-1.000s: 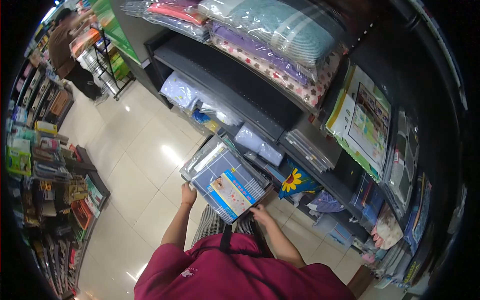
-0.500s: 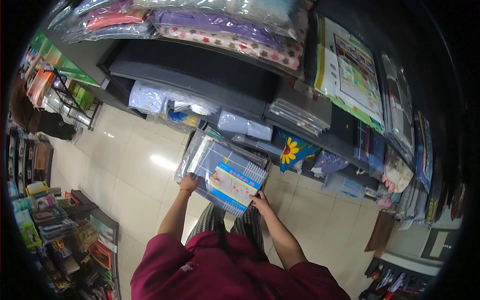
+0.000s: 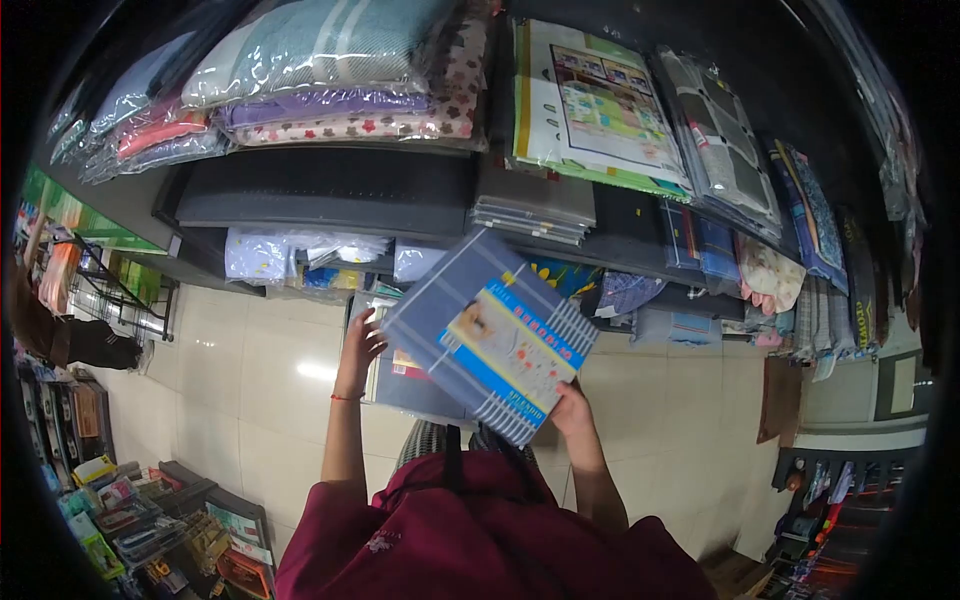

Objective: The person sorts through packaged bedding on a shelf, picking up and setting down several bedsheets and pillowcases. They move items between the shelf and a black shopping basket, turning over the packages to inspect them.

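Observation:
A flat blue checked fabric packet [image 3: 425, 310] with a blue-and-yellow picture label is tilted in front of me. My right hand [image 3: 570, 408] grips its lower right edge, thumb on the front. My left hand [image 3: 360, 350] is beside the packet's left corner, fingers apart and slightly curled. Behind and below the raised packet, more flat wrapped packets [image 3: 400, 393] show in part, close to my left hand; the rest of them is hidden.
Ahead is a dark shelf [image 3: 320, 190] with plastic-wrapped blankets [image 3: 320, 60] on top. Grey flat packets [image 3: 535, 205] and a green-edged picture packet [image 3: 605, 110] lie to the right. A display of small goods [image 3: 130, 520] stands at lower left. Another person [image 3: 60, 320] is at far left.
The blue checked packet has been lifted off the others and turned, its upper end now higher. My left hand has let go of its left side. The view has shifted right.

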A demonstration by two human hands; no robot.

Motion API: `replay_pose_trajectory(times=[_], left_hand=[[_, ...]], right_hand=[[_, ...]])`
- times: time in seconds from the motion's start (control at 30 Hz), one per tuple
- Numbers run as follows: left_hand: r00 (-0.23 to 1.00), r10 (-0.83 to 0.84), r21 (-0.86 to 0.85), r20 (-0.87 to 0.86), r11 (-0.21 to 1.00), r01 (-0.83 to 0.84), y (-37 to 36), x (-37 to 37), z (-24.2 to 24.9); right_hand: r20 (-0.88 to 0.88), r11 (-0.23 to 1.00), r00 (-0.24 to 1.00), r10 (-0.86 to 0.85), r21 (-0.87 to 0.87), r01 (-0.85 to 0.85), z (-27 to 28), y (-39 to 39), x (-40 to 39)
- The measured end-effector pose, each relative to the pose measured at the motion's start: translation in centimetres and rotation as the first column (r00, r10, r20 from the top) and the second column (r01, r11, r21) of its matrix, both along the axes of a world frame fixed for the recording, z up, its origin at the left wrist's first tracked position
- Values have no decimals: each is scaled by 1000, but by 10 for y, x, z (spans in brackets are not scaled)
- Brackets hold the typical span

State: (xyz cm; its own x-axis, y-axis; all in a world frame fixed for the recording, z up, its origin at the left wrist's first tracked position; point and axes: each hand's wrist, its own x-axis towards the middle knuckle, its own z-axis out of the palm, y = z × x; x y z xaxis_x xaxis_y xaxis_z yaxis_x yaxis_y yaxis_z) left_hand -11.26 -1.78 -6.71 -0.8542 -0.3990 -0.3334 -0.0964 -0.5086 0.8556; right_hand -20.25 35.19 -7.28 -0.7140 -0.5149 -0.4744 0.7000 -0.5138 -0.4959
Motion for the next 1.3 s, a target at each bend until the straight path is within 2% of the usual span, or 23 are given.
replay_pose_trajectory(times=[0.1, 0.17, 0.2, 0.23, 0.33, 0.43, 0.53, 0.57, 0.6, 0.63, 0.67, 0.77, 0.8, 0.83, 0.93, 0.97, 1.03, 1.07, 1.1, 1.13, 1.2, 1.23, 1.3], left_hand=[[992, -115, -43, -53, 993, 113, 33, -30, 36], [977, -212, -80, -36, 975, 209, 63, -47, 28], [965, -257, -79, -54, 964, 253, 86, -54, 44], [948, -313, -119, -55, 945, 305, 106, -59, 44], [906, -415, -40, -80, 910, 413, 147, -73, 50], [933, -353, -332, -69, 890, 312, 156, -104, 61], [991, -124, -707, 44, 697, 118, 141, -152, 55], [997, -69, -771, 16, 635, 56, 138, -168, 42], [1000, -13, -825, -16, 564, -6, 135, -182, 32], [997, 46, -819, -54, 569, -71, 137, -189, 42], [990, 91, -831, -104, 539, -137, 140, -197, 33], [983, 161, -829, -87, 535, -161, 149, -204, 26], [984, 154, -834, -86, 530, -156, 152, -206, 23], [984, 159, -838, -78, 525, -151, 154, -210, 21], [979, 199, -797, -33, 586, -146, 154, -220, 30], [958, 258, -846, -123, 477, -237, 155, -226, 23], [984, 179, -777, 16, 621, -100, 148, -231, 33], [989, 127, -729, 77, 684, -31, 148, -234, 36], [982, 185, -741, 30, 664, -102, 150, -239, 32], [985, 166, -723, 53, 686, -76, 152, -243, 28], [988, 122, -692, 95, 721, -23, 151, -251, 23], [987, 123, -691, 106, 723, -16, 154, -256, 18], [988, 118, -683, 100, 730, -18, 160, -263, 11]], right_hand=[[31, 983, 996, -86, -158, 89, 51, -20, -38], [-61, 977, 990, -126, -180, 113, 54, -37, -70], [-102, 974, 984, -145, -189, 124, 52, -46, -85], [-87, 958, 976, -200, -224, 176, 42, -55, -104], [-39, 950, 974, -221, -236, 206, 33, -90, -156], [-1, 956, 970, -245, -167, 241, 16, -110, -197], [55, 969, 986, -159, -184, 166, 0, -118, -220], [151, 987, 983, -105, -107, 122, 0, -117, -222], [97, 997, 995, 28, -68, -22, 4, -112, -223], [45, 986, 985, 166, -16, -165, 10, -103, -223], [33, 992, 992, 123, 24, -124, 17, -94, -222], [-7, 984, 998, -63, 168, 63, 1, -43, -233], [-153, 940, 986, -65, 322, 112, 15, -39, -228], [-298, 873, 953, -50, 450, 186, 32, -40, -220], [-493, 813, 827, 269, 576, 79, 47, -37, -228], [-505, 763, 782, 366, 644, 59, 40, -34, -240], [-520, 630, 705, 482, 765, 134, 30, -39, -258], [-519, 559, 664, 538, 810, 180, 28, -42, -266], [-537, 453, 586, 607, 840, 300, 28, -46, -271], [-535, 346, 508, 675, 837, 423, 28, -52, -274], [-485, 157, 356, 798, 739, 656, 27, -59, -281], [-461, 184, 317, 829, 760, 624, 20, -56, -293], [-575, 352, 235, 784, 723, 594, 7, -53, -305]])
